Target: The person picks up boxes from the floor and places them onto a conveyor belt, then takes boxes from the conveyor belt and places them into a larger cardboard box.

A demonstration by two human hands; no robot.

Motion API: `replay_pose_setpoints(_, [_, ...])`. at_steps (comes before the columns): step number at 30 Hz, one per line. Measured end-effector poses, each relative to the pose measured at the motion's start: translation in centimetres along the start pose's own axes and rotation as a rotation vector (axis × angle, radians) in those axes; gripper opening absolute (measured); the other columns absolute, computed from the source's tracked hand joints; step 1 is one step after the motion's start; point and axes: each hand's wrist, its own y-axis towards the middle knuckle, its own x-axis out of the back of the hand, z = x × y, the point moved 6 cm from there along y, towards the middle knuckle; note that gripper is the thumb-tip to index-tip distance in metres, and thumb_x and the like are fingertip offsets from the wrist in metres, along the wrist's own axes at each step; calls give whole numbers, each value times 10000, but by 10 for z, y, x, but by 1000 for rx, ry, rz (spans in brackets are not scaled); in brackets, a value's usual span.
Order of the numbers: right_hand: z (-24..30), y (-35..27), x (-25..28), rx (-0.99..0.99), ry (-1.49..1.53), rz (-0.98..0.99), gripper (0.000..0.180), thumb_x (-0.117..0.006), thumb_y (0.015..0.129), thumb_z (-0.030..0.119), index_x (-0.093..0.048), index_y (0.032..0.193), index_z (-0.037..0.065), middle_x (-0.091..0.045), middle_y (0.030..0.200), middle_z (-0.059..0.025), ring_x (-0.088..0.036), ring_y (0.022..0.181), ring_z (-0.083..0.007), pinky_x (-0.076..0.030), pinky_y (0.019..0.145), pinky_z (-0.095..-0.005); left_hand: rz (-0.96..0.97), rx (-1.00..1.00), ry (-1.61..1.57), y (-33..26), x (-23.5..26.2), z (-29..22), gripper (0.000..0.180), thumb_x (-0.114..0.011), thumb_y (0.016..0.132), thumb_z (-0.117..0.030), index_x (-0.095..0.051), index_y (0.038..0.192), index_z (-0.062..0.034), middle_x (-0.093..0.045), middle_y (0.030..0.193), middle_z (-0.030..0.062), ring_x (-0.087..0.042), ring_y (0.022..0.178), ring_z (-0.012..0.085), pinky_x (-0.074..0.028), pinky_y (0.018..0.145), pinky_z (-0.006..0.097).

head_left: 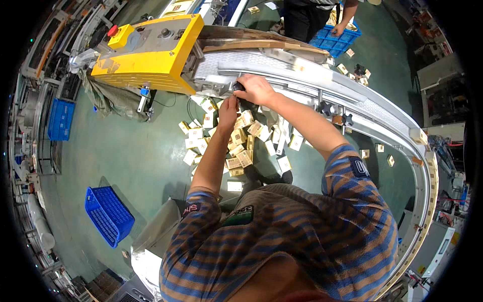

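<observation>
My right hand point(255, 89) is closed round a black knob point(238, 86) at the near side rail of a curved conveyor point(322, 80). Just below it, my left hand point(229, 110) has its fingers pinched together close to the knob's underside; whatever they hold is hidden. To the left of both hands stands a yellow machine housing point(176, 60) over the conveyor's end. Further right along the same rail are two black star knobs, one point(325, 107) nearer my hands and another point(347, 119) beyond it.
Many small cream-and-gold boxes point(244, 158) lie heaped on the green floor beneath my arms. A blue crate point(108, 214) sits at left, another point(61, 120) farther off. Across the conveyor, a person's hand point(339, 30) touches a blue crate point(334, 44). A red button point(113, 31) tops the housing.
</observation>
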Motion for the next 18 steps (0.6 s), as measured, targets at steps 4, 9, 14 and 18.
replay_pose_setpoints(4, [3,6,-2,-81,-73,123,419,-559,836,378,-537,992,-11,-594,922,-221,-580,921,-342,-470,788,-396,24,-29,14,9,0,5,331,-385,941,-359,-514,789,-94,-467,676,-13,-451,616,87,-423,531,260])
replay_pose_setpoints(9, [16,2,-14,-161,-68,75,400,-504,869,374,-466,977,-9,-604,838,-188,-609,749,-342,-495,663,-396,-28,-31,-9,-1,1,4,348,-380,949,-347,-508,782,-70,-476,669,-3,-453,603,88,-417,513,257])
replay_pose_setpoints(14, [17,-4,-28,-273,-41,-281,310,-533,851,316,-491,832,10,-601,698,-160,-615,594,-300,-494,517,-390,-41,-52,35,-11,5,-13,337,-379,955,-308,-500,778,-48,-477,668,2,-462,600,89,-414,531,253])
replay_pose_setpoints(18, [9,0,-21,-184,-152,-418,262,-541,819,266,-491,836,10,-605,650,-132,-602,546,-307,-488,497,-411,-30,-86,-25,3,-6,-13,356,-377,960,-324,-528,836,-25,-517,712,17,-473,618,102,-410,547,268])
